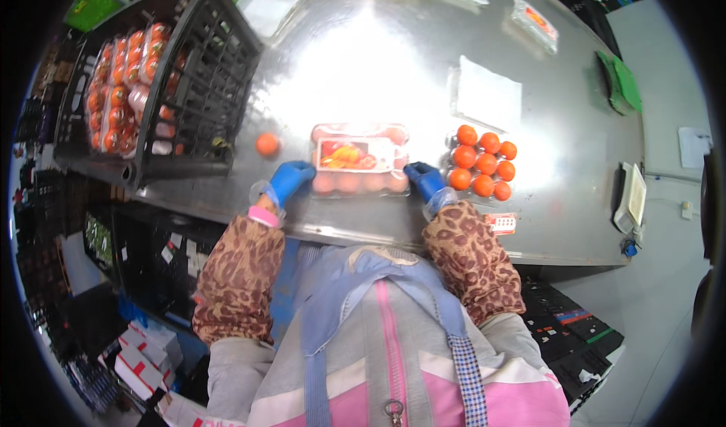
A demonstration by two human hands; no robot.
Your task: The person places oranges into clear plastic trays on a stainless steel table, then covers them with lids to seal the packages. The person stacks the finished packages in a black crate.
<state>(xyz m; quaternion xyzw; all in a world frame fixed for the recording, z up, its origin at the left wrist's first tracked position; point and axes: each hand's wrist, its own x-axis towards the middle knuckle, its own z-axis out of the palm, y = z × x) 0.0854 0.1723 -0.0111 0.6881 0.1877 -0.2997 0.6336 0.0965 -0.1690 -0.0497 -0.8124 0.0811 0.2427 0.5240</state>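
A closed clear plastic pack of tomatoes point(361, 181) with a printed picture label on its lid lies flat on the metal table. My left hand point(290, 181), in a blue glove, grips its left edge with the fingers drawn together. At the opposite edge, my right hand point(426, 181), also blue-gloved, pinches the pack's side. A single loose tomato point(267, 144) rests just beyond my left hand. To the right of my right hand sits an open tray of tomatoes point(483, 161), several in rows. A small red-and-white label card point(501, 223) lies near the table's front edge.
A black crate point(198, 87) holding several tomato packs stands tilted at the left. White trays or sheets point(489, 94) lie behind the open tray. Farther back right is another labelled pack point(535, 25). Green items point(620, 83) sit by the right edge of the metal table point(575, 162).
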